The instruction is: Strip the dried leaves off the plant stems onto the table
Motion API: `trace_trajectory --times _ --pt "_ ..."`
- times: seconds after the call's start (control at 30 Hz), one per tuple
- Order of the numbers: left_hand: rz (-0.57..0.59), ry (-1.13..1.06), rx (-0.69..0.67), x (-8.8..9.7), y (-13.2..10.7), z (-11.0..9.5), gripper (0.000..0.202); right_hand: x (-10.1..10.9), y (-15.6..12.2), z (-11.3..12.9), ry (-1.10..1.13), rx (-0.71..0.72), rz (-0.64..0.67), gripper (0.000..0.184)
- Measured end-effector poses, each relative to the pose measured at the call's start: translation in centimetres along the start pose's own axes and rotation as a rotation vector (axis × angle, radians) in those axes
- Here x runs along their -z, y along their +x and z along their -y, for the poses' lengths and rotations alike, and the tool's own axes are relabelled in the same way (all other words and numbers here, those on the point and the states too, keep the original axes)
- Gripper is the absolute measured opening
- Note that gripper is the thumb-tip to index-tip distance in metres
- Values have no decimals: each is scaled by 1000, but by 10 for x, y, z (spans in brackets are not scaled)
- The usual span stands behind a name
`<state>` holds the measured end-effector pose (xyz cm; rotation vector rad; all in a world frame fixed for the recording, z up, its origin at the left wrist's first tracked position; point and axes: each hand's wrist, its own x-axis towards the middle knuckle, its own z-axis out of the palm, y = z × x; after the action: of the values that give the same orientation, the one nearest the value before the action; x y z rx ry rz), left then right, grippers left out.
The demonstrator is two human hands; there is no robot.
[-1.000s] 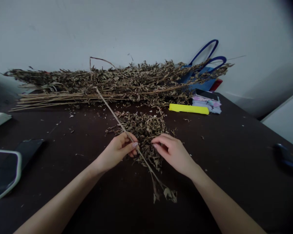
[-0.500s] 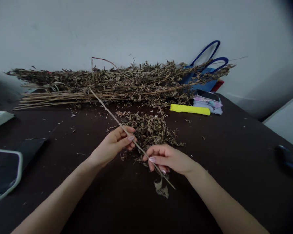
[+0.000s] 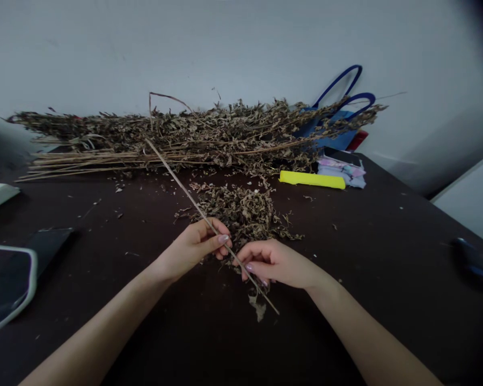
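So, the dried stem [image 3: 177, 179] is pinched between thumb and fingers of the left hand [image 3: 201, 241], pretty much fully closed on it; the right hand [image 3: 279, 262] is held lower down the same stem, fingers curled loosely and thumb tip right by it, though whether stem or leaf stalk is gripped there can't be told; the stem's long axis is slanted from far left to near right, passing through the left hand first, so the near end, with a withered leaf [image 3: 258, 310] hung beside it, is closer to the right hand. Just beyond the hands, a crumbly pile of dried leaves [image 3: 245, 209] is heaped on the dark table [image 3: 386, 241]; farther back, a big bundle of dried stalks [image 3: 209, 131] is laid along the wall; at far right, a blue bag [image 3: 330, 131] is partly covered by it, with something bright yellow [image 3: 312, 179] nearer.
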<state>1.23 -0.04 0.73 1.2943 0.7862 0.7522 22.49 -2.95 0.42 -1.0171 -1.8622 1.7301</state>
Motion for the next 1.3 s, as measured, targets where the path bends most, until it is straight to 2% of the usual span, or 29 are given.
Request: trace_trajectory --times 0.13,0.33,0.6,0.73,0.83,0.97,1.07,1.13,1.3 --pt "-18 20 -9 0 0 1 15 -6 -2 5 -201 58 -72 21" --pt "-29 89 8 0 1 0 16 -13 -3 11 -583 285 -216 24" --pt "-80 155 2 1 2 -1 18 -1 -1 -2 -712 269 -550 22" --pt "-85 194 -20 4 2 -1 18 1 -3 2 -700 257 -645 25" --pt "-110 207 -53 7 3 -1 19 -1 -6 8 -638 205 -565 19" --pt "-139 247 -83 10 3 -2 19 -3 -8 12 -457 49 -213 21" --pt "-149 260 -86 10 3 -4 19 -3 -8 10 -367 3 -9 26" --pt "-153 260 -84 10 2 -5 18 -4 -7 9 -358 -13 45 25" --pt "-155 253 -87 8 3 -5 17 -7 -5 5 -444 29 64 25"
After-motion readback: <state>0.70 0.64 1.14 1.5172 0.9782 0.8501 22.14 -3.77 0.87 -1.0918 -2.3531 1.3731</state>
